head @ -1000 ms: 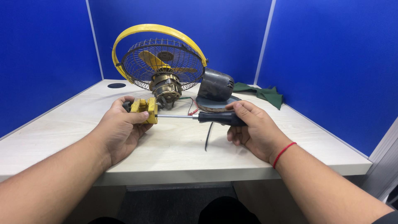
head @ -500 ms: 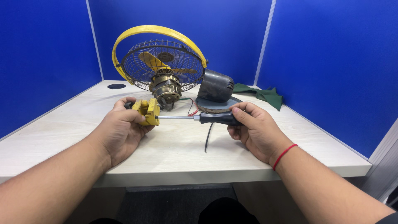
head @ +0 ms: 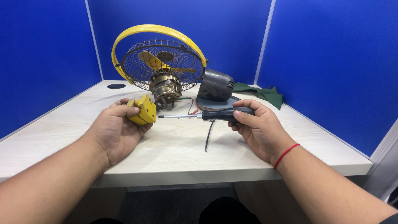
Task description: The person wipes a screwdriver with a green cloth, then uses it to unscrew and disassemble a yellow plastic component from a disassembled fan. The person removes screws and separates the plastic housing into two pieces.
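My left hand [head: 115, 130] grips a small yellow plastic fan part [head: 143, 109] just above the pale desk [head: 178, 149]. My right hand [head: 258, 128] holds a screwdriver [head: 207, 116] by its black handle, the metal shaft lying level and pointing left, its tip a short gap from the yellow part. Behind both stands a dismantled table fan [head: 159, 68] with a yellow guard ring, wire grille, yellow blades and an exposed brass-coloured motor.
A dark grey motor cover [head: 215, 86] sits on a round base right of the fan. Red and black wires [head: 191, 108] and a black cable [head: 208, 139] trail on the desk. A green cloth [head: 265, 93] lies at the back right. Blue partition walls enclose the desk.
The screwdriver tip has drawn back out of the yellow part to the right. My left hand has turned the part and shifted it slightly away from the tip.
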